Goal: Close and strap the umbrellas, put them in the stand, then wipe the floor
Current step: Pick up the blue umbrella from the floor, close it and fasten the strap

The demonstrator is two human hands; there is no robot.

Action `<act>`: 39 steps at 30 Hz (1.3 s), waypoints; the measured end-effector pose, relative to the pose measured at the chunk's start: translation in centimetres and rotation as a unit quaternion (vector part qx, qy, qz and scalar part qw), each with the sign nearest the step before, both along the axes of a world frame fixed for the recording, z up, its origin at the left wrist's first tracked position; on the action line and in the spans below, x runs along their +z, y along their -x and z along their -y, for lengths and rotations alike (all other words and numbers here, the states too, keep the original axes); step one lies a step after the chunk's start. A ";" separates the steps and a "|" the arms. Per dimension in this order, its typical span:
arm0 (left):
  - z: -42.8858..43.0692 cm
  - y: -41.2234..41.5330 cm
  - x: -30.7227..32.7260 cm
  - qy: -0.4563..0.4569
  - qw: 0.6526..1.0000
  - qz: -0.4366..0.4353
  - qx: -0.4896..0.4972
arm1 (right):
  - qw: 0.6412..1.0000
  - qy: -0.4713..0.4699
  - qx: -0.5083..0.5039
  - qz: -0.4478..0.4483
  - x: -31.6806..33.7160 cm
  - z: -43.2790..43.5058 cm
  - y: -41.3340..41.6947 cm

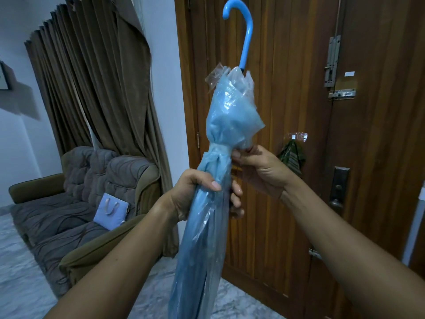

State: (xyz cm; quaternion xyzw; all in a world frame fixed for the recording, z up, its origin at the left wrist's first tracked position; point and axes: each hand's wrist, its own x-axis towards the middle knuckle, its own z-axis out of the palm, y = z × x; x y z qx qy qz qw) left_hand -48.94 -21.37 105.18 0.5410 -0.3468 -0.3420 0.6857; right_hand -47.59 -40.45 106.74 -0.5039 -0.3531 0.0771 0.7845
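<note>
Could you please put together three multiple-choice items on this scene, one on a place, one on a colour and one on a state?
1. Where does the small pale bag lie?
A. On the seat of the sofa
B. On the floor
C. Hung on the door

2. What colour is the hooked handle of the umbrella?
A. Black
B. Blue
C. Red

3. In what state is the umbrella?
A. Fully open overhead
B. Lying on the floor
C. Folded, handle up, held in both hands

Answers: 1 A, the bag rests on the seat cushion beside the armrest. 2 B, the hook is plainly bright blue. 3 C, the left hand grips the folded canopy and the right hand pinches it higher up.
</note>
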 end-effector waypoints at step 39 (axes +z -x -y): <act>2.5 0.2 -2.9 0.229 0.914 0.009 0.335 | 0.942 0.126 -0.276 0.146 -1.0 -2.5 1.2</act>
